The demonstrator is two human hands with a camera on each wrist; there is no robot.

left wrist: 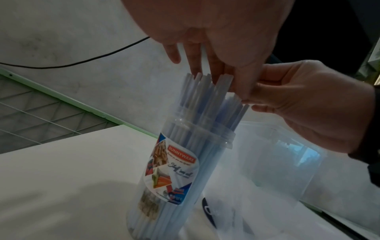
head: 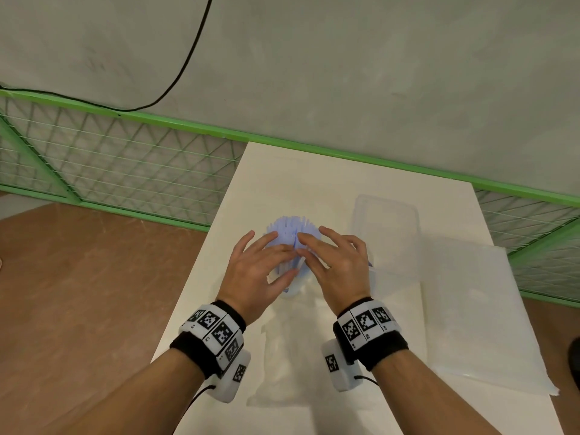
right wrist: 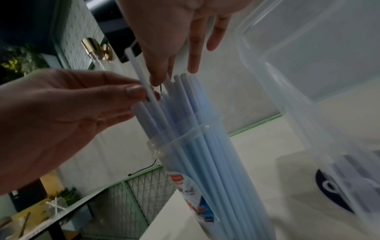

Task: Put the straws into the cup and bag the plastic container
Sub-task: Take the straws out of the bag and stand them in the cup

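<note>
A clear cup (head: 292, 290) with a printed label (left wrist: 174, 164) stands mid-table, packed with pale blue straws (head: 290, 229). Both hands hover over the straw tops. My left hand (head: 266, 262) pinches one straw (right wrist: 135, 68) between thumb and finger, and this straw stands higher than the others. My right hand (head: 329, 252) has straight, spread fingers (right wrist: 193, 53) whose tips touch the straw tops (right wrist: 185, 84). The clear plastic container (head: 386, 227) sits just right of the cup, close to the right wrist (right wrist: 308, 65).
A translucent plastic bag (head: 470, 309) lies flat at the table's right side. A crumpled clear wrapper (head: 282, 356) lies near the front edge. A green wire fence (head: 125, 158) runs behind the white table (head: 282, 177), with a black cable (head: 188, 58) on the wall.
</note>
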